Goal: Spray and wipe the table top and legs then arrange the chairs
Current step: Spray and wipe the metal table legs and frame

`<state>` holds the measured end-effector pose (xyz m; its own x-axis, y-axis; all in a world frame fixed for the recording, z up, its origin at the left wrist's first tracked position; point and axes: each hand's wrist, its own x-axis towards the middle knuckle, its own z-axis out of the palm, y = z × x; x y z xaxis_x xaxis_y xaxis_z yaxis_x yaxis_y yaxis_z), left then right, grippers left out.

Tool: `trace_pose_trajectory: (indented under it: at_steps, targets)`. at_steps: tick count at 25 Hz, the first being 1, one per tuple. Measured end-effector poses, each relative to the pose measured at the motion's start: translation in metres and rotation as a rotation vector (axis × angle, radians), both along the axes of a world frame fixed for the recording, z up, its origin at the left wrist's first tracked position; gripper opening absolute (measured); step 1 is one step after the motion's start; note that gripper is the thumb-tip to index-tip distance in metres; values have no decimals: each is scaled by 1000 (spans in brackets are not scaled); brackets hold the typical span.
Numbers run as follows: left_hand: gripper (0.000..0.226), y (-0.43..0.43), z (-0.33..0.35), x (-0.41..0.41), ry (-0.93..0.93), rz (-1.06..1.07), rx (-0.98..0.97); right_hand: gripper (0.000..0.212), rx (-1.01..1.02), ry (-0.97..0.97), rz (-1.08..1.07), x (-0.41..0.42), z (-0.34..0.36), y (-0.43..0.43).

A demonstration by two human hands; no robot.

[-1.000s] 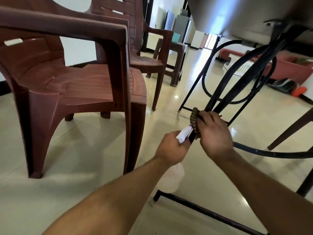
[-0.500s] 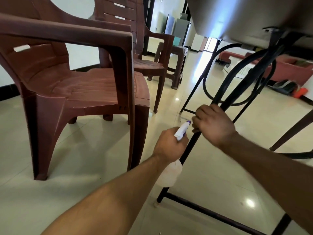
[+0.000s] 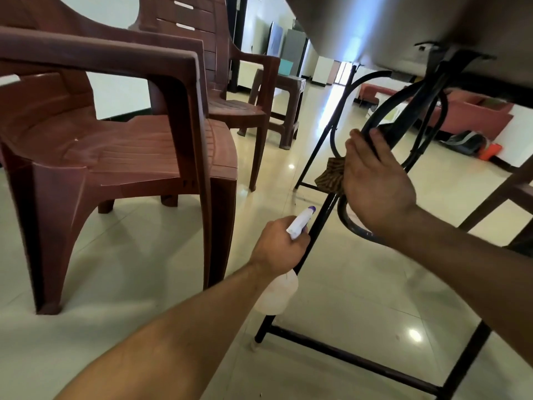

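Colours and patterns
Reddish-brown plastic armchair [image 3: 115, 145]; black metal table frame [image 3: 346, 358]; brown-striped cloth [image 3: 331, 176]; white spray bottle [image 3: 277, 295], purple nozzle [image 3: 312, 209].

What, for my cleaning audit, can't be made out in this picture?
Head view:
The grey table top: only its underside shows; upper face hidden.
The brown patterned cloth: mostly covered by the right hand.
The white plastic spray bottle: trigger hidden by the left hand; liquid level unreadable.

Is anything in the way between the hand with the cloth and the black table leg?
No, nothing visible. The right hand grips the cloth right around the table leg. The left hand holds the spray bottle lower down, near that leg.
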<state>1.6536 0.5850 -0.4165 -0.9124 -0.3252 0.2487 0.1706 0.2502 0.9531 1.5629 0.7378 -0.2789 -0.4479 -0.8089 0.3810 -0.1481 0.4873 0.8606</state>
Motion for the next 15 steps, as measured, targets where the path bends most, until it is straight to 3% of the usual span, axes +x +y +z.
trace_pose_trajectory:
  at_steps: [5, 8, 10, 13, 15]
  targets:
    - [10, 3, 2, -2, 18, 23, -4, 46, 242, -30, -18, 12, -22, 0]
    - [15, -1, 2, -3, 9, 11, 21, 37, -57, 26, 199, 7, 31, 18]
    - [15, -2, 0, -2, 1, 11, 14, 43, -175, 93, 282, 6, 34, 31]
    - [13, 2, 0, -1, -1, 23, -14, 53, 93, 41, 217, -2, -30, 38]
    - [13, 2, 1, -2, 5, 16, -19, 53, 124, -21, 161, -4, -42, 33]
